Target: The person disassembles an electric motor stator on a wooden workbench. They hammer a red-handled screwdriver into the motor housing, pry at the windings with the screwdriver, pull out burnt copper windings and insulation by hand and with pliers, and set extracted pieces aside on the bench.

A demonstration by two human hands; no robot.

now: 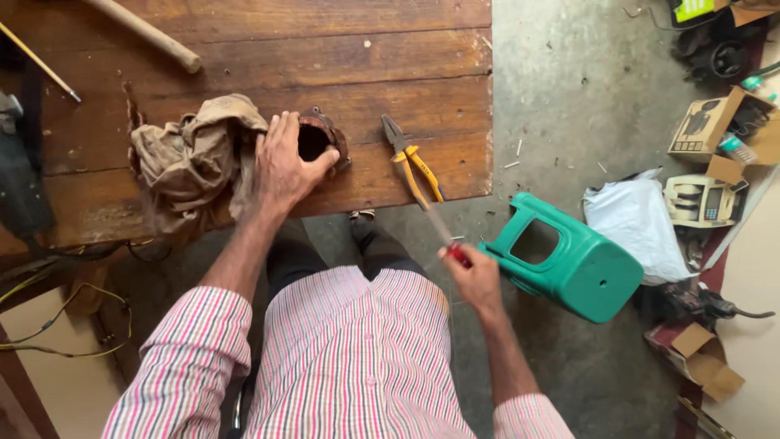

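My left hand (pixel 284 162) grips a rusty round metal part (pixel 318 140) with a dark hollow, pressing it down on the wooden table (pixel 244 57) near its front edge. A crumpled tan rag (pixel 191 154) lies just left of that hand. My right hand (pixel 474 276) is off the table, above the floor, closed on a red-handled screwdriver (pixel 449 241) whose thin shaft points up toward the table. Yellow-handled pliers (pixel 413 162) lie on the table between the two hands, right of the metal part.
A green plastic stool (pixel 569 268) lies tipped on the concrete floor at right. Cardboard boxes (pixel 707 122), a white bag (pixel 638 223) and clutter sit further right. A wooden handle (pixel 154 36) and a thin rod (pixel 41 63) rest at the table's back. Yellow wires (pixel 73 325) hang lower left.
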